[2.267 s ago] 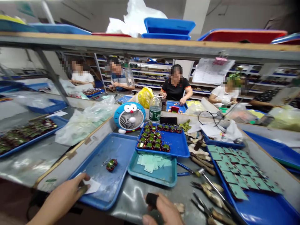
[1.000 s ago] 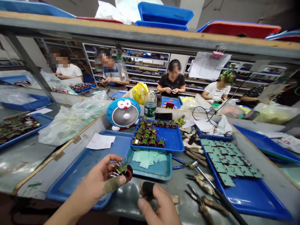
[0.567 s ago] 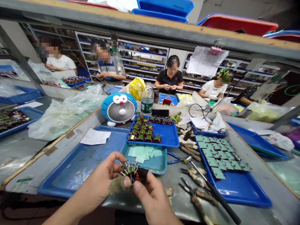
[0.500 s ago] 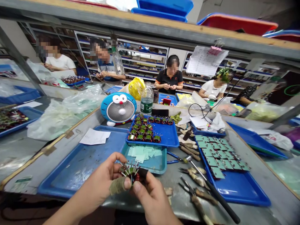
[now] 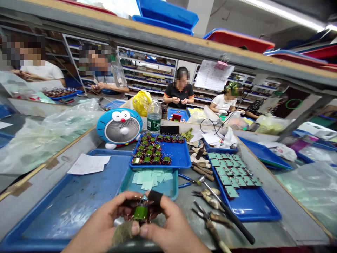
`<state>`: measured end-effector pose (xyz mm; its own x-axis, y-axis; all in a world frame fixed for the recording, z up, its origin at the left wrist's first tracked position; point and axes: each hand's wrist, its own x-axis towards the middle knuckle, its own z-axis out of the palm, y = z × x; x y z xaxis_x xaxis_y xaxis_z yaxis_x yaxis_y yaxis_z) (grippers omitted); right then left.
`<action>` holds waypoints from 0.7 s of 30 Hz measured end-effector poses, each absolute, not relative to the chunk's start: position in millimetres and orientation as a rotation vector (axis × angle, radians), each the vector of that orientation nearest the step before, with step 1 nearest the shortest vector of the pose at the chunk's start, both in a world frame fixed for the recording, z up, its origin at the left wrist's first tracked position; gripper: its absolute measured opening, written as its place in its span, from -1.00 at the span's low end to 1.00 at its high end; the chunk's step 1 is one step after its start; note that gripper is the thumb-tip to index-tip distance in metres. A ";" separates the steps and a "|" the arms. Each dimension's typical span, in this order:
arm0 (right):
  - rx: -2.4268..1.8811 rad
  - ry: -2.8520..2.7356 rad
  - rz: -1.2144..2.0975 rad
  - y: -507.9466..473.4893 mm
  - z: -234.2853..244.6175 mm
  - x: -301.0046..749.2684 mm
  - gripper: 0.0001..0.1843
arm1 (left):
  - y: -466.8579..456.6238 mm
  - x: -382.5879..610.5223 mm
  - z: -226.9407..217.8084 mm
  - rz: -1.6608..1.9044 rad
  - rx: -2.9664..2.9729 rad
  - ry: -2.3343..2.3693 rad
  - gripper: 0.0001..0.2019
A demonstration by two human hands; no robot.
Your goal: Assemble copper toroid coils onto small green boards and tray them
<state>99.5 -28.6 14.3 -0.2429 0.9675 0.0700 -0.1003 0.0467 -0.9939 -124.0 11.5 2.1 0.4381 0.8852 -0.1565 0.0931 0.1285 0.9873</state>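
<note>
Low in the head view, my left hand (image 5: 105, 226) and my right hand (image 5: 170, 230) are closed together on one wound coil (image 5: 141, 212) with a green band and copper windings. My left thumb wears a cloth wrap and my right forefinger a black sleeve. The coil sits over the near edge of the teal tray (image 5: 168, 189) with pale green paper squares. Beyond it, a blue tray (image 5: 180, 160) carries several similar coils (image 5: 150, 154).
A big blue tray (image 5: 79, 200) with a paper slip (image 5: 88, 164) lies left. A blue tray of green boards (image 5: 252, 207) lies right, pliers and hand tools (image 5: 210, 207) beside it. A cartoon fan (image 5: 119, 128), bottle (image 5: 154, 119) and several seated workers are beyond.
My left hand picked the coil off the big blue tray, brought it near, and my right hand joined on it. The coil has turned its green band towards me. The view shifted right.
</note>
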 end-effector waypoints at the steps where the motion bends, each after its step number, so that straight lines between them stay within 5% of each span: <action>1: -0.982 -1.379 1.353 -27.8 18.5 101.8 -0.45 | 11.1 -123.3 -5.0 0.754 1.281 0.983 -0.32; 4: -1.103 -1.417 1.250 -13.1 30.1 115.8 -0.63 | 10.4 -124.7 -23.6 0.805 1.208 1.037 -0.24; 11: -1.444 -1.320 0.898 133.3 38.1 202.0 -0.68 | 22.7 -150.3 -39.5 0.864 1.433 1.273 -0.33; 21: -1.428 -1.438 1.132 212.8 -23.0 200.2 -0.69 | 57.3 -252.9 -41.5 0.906 1.561 1.957 -0.31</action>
<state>200.2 212.8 -23.0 -0.0457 0.9976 -0.0515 0.2839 -0.0365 -0.9582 -252.9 57.3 -41.5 -0.2380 0.9705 0.0374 0.6564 0.1324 0.7427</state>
